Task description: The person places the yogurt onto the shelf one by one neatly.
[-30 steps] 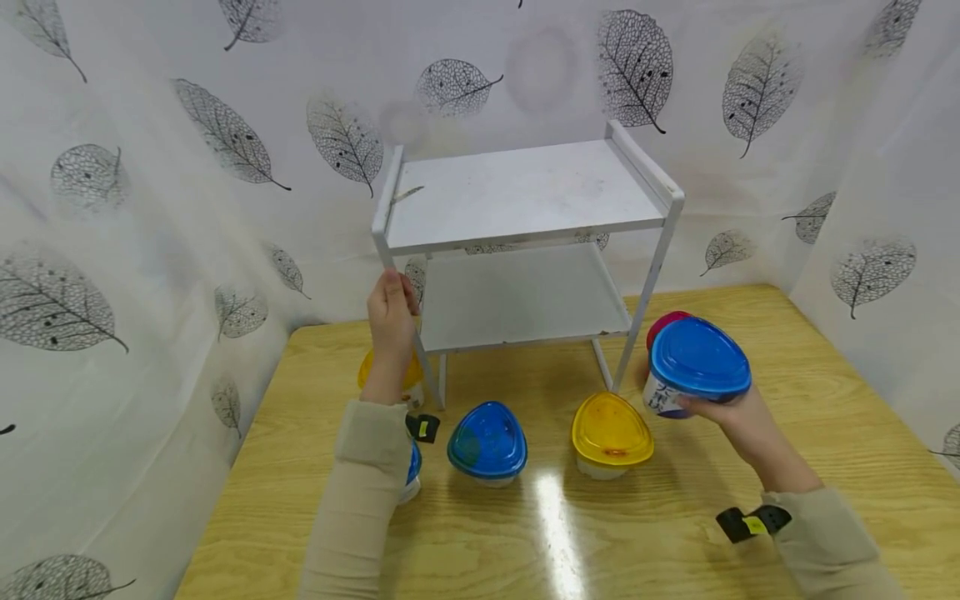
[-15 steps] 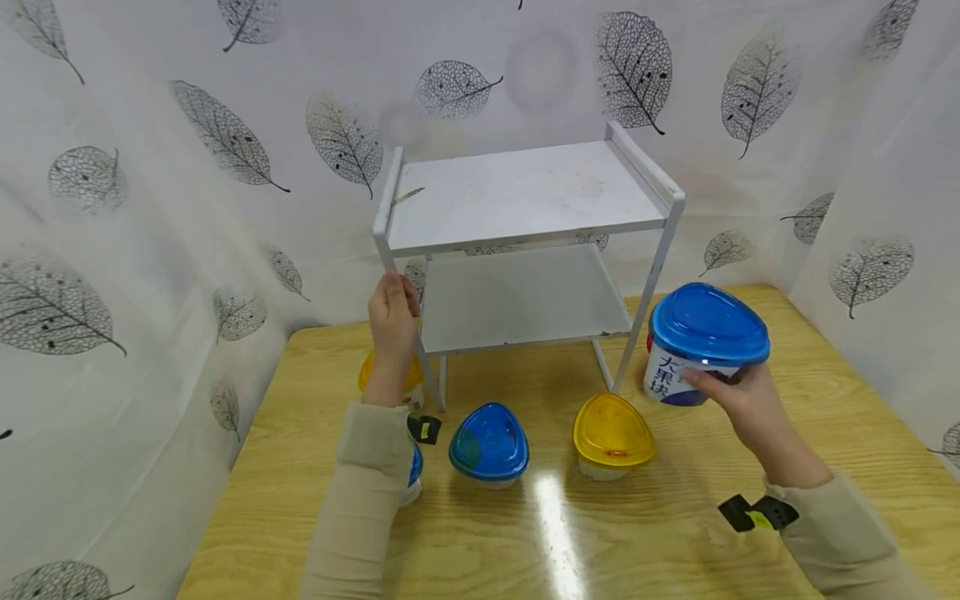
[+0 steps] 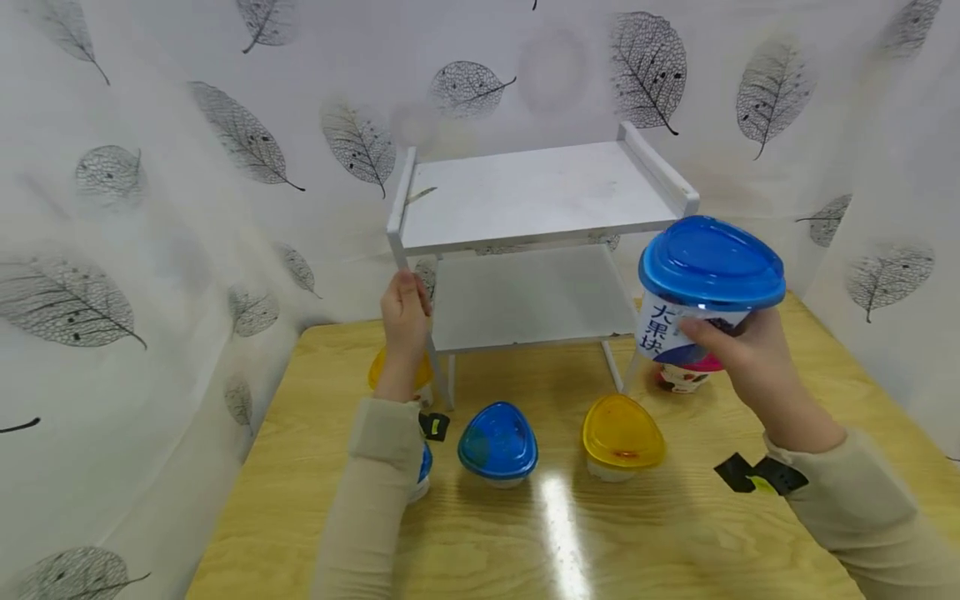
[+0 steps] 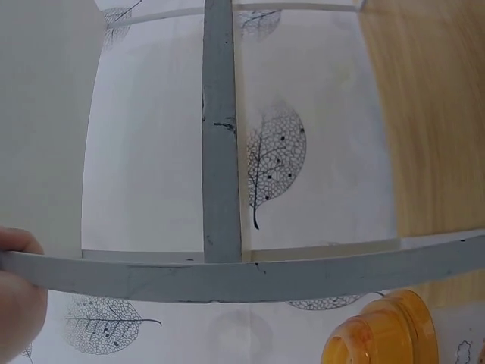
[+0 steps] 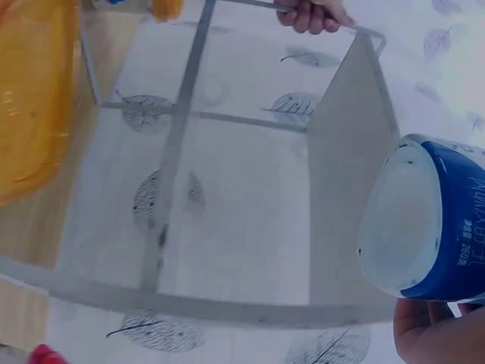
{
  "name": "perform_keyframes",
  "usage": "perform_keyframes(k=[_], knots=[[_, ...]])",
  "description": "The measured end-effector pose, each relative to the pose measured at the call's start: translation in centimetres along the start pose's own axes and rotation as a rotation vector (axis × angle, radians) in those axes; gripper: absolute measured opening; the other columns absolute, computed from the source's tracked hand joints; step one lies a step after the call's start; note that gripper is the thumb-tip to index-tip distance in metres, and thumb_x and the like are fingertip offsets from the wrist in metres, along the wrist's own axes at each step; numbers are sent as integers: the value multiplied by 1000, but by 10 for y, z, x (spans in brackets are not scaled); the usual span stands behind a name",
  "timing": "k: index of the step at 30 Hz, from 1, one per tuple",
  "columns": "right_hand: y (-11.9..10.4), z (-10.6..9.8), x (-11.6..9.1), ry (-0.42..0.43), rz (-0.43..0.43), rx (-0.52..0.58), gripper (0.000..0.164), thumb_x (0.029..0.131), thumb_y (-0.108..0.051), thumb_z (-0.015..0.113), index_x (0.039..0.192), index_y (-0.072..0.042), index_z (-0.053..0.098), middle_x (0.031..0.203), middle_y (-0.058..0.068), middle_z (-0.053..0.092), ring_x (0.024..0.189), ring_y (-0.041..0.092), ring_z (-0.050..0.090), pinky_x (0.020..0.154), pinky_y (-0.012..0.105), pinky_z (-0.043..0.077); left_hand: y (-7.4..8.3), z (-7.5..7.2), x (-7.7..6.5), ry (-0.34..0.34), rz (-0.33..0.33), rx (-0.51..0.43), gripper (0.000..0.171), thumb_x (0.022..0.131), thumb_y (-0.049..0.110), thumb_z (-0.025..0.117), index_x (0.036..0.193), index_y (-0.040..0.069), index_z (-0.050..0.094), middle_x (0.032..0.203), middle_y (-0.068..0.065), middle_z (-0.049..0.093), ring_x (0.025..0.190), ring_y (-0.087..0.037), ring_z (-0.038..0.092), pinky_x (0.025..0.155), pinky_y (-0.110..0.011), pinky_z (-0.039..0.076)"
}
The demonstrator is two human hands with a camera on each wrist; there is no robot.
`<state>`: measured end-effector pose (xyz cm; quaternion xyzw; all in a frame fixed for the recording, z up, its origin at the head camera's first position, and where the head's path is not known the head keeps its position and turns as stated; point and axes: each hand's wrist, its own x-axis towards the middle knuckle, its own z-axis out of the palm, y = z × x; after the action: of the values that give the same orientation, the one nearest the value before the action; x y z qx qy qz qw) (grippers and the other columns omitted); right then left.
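Note:
My left hand [image 3: 405,325] grips the left front post of a white two-tier shelf [image 3: 532,192]; in the left wrist view the fingers and thumb wrap that post [image 4: 151,280]. To the right of the shelf, my right hand [image 3: 765,375] holds a yogurt cup [image 3: 682,321] with a blue lid. The cup is raised above the table, lid upward, and overlaps the shelf's right front post in the head view. Its white base and blue printed side show in the right wrist view. Both shelf tiers are bare.
On the wooden table [image 3: 300,500] stand a blue-lidded cup [image 3: 498,442] and a yellow-lidded cup [image 3: 622,429] before the shelf. Another yellow-lidded cup [image 3: 425,375] and a blue-lidded one [image 3: 423,467] are partly behind the left arm. A red-lidded cup [image 3: 681,379] stands behind the held one.
My right hand has lifted the blue-lidded yogurt cup upward, and more of the red-lidded cup shows below it. The left hand stays on the post. The head view has shifted slightly.

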<state>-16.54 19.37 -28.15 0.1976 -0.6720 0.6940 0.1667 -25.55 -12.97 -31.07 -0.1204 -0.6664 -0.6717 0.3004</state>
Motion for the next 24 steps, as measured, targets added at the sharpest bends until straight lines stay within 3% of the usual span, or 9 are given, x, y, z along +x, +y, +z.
perform_keyframes(k=[7, 14, 19, 24], knots=[[-25, 18, 29, -56, 2, -78, 64, 80, 5, 60, 132, -13, 28, 124, 9, 42, 111, 21, 43, 82, 23, 43, 1, 1, 0, 8, 0, 23, 38, 88, 40, 28, 65, 11, 38, 52, 3, 34, 44, -5, 32, 42, -18, 26], [-57, 42, 64, -69, -25, -7, 63, 80, 0, 62, 132, -14, 29, 128, 12, 39, 116, 28, 38, 96, 49, 27, -3, 1, 1, 1, 10, 51, 37, 93, 32, 28, 64, 11, 37, 51, 3, 34, 44, -5, 32, 41, -19, 26], [-70, 60, 89, -97, -28, -21, 65, 79, -4, 64, 132, -15, 29, 128, 11, 40, 116, 28, 40, 97, 50, 26, -6, -2, 1, -10, 2, 60, 37, 93, 34, 27, 65, 11, 37, 51, 3, 34, 44, -6, 31, 41, -20, 25], [-68, 79, 112, -129, -36, -138, 64, 78, -10, 66, 132, -13, 30, 126, 10, 43, 114, 25, 43, 96, 45, 30, -5, -2, 0, -2, 3, 56, 41, 87, 45, 28, 66, 11, 37, 52, 3, 33, 44, -6, 30, 42, -19, 26]])
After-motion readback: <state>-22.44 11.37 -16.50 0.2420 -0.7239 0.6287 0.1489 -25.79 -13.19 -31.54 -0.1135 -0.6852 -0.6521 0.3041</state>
